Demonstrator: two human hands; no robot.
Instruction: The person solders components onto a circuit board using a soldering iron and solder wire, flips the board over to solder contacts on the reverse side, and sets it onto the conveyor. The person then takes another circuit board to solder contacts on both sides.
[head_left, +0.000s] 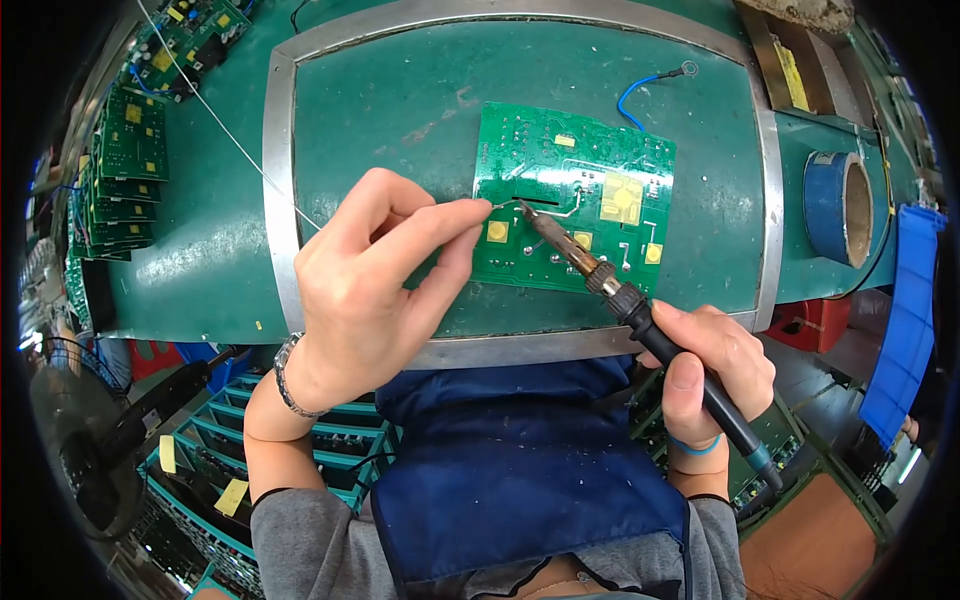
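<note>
A green circuit board lies on the green bench top inside a metal frame, with yellow patches and solder spots facing up. My right hand is closed around the black handle of a soldering iron, whose tip rests at or just above the board near a dark slot. My left hand pinches a thin solder wire between thumb and forefinger. Its short free end reaches toward the iron's tip; whether they touch is too small to tell. A blue lead with a ring terminal extends from the board's far edge.
More circuit boards stand stacked at the far left. A blue tape roll sits at the right, near an open metal box. The metal frame borders the work area. Below left is a teal rack holding boards.
</note>
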